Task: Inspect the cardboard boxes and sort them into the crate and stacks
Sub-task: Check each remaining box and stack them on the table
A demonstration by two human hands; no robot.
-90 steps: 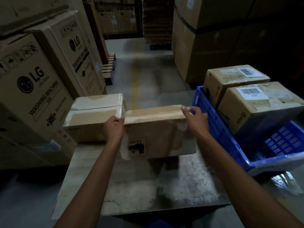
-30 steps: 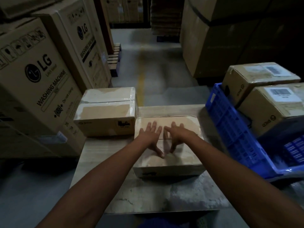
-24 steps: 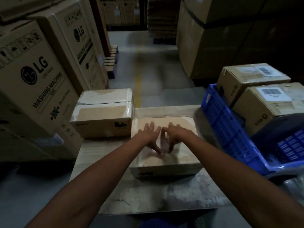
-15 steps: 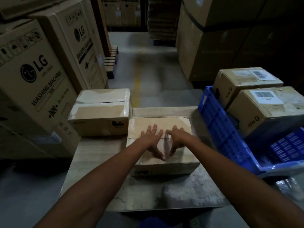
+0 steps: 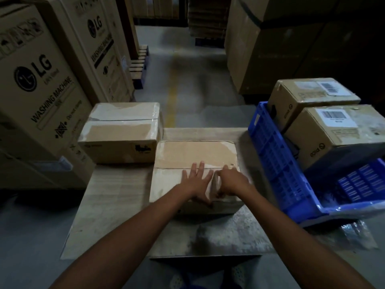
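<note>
Boxes sit all around us in the head view. We see a brown middle box (image 5: 193, 155) lying flat on a table (image 5: 116, 195), right in front of us. Our left hand (image 5: 195, 182) lies on top of this box. It is flat, with the fingers straight and spread out, and it holds nothing. Our right hand (image 5: 231, 181) rests on the same box top, just beside the left hand. Its fingers look bent, but we cannot tell if they pinch anything or only press down.

A side box (image 5: 120, 130) stands on the far left part of the table, and its corner is just beside the middle box. A blue crate (image 5: 275, 163) sits on the right, close to the table edge. Two more boxes are in the crate, a far box (image 5: 308, 101) and a near box (image 5: 333, 140). Each has a white sticker with black lines on top.

Big washing machine boxes (image 5: 41, 80) stand tall on the left. A yellow line (image 5: 171, 97) runs along the grey floor (image 5: 198, 69) behind the table.
</note>
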